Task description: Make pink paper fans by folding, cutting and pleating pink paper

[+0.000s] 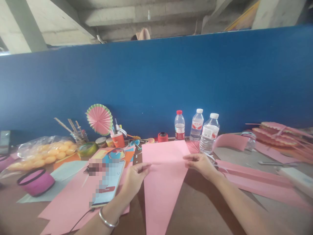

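The left hand point(137, 176) and the right hand point(201, 165) each pinch one side edge of a pink paper sheet point(164, 182) held between them. Just left of the left hand lies a smartphone point(118, 176); beyond that hand, a pleated paper fan point(99, 119). Beyond the right hand stand three plastic water bottles point(209, 134)

The sheet point(162, 182) extends over the table point(200, 209), between the left hand point(134, 178) at nine o'clock and the right hand point(201, 165) at three. Beyond the left hand, at nine, a phone point(111, 189) lies on loose paper point(65, 205); a pouch point(40, 184) sits farther out. A bag of balls point(50, 155) lies at ten. A cup point(118, 141) holds pens at eleven, a fan point(99, 119) behind its left side. Bottles point(196, 125) stand at one, before the partition point(156, 81) at twelve. Stacked fans point(276, 133) lie at two, a paper strip point(259, 182) at three.
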`<state>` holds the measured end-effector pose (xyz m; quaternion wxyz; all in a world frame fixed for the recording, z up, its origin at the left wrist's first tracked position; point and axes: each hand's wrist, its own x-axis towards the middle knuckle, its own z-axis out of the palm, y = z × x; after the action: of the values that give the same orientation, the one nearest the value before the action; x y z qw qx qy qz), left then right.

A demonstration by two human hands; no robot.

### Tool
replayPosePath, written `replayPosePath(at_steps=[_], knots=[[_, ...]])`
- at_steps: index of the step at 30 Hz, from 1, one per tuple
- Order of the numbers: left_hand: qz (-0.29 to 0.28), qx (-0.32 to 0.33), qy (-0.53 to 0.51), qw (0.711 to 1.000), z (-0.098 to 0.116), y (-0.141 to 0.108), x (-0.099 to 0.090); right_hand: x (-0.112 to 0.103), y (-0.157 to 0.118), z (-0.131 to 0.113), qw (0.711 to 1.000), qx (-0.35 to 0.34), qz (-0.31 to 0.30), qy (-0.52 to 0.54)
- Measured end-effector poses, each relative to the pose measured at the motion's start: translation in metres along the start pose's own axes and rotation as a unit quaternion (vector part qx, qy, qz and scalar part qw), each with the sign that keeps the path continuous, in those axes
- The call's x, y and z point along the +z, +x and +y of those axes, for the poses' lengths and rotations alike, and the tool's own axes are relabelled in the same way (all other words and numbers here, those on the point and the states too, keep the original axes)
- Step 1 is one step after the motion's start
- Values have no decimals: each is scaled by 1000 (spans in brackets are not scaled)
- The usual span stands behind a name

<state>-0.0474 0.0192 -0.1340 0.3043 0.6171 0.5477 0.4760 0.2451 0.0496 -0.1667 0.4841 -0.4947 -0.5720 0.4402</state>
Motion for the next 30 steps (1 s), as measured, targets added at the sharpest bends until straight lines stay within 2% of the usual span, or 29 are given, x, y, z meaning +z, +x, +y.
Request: replayPosePath(at_steps=[5, 9, 14, 18, 20, 22, 24, 26, 28, 30], knots=[[-17, 35, 25, 999, 4, 3, -9, 1, 0, -10, 998, -30, 48, -16], [8, 68, 49, 996, 9, 4, -15, 1, -6, -31, 994, -78, 68, -29], [52, 113, 62, 990, 27, 2, -27, -2, -20, -61, 983, -146, 108, -32], [81, 154, 59, 983, 55, 8, -41, -8, -26, -94, 971, -194, 137, -33], [120, 181, 51, 975, 77, 14, -47, -11, -25, -116, 962, -227, 150, -34], [166, 200, 31, 965, 104, 19, -51, -13, -21, -139, 940, -283, 183, -41], [175, 194, 13, 965, 130, 21, -54, -15, -17, -158, 917, -329, 221, -44], [184, 194, 8, 963, 151, 21, -55, -17, -15, -170, 909, -345, 233, -30], [197, 203, 4, 959, 160, 19, -56, -19, -14, -175, 915, -342, 216, -5], [206, 201, -6, 958, 160, 20, -57, -21, -15, -176, 924, -333, 188, 17]])
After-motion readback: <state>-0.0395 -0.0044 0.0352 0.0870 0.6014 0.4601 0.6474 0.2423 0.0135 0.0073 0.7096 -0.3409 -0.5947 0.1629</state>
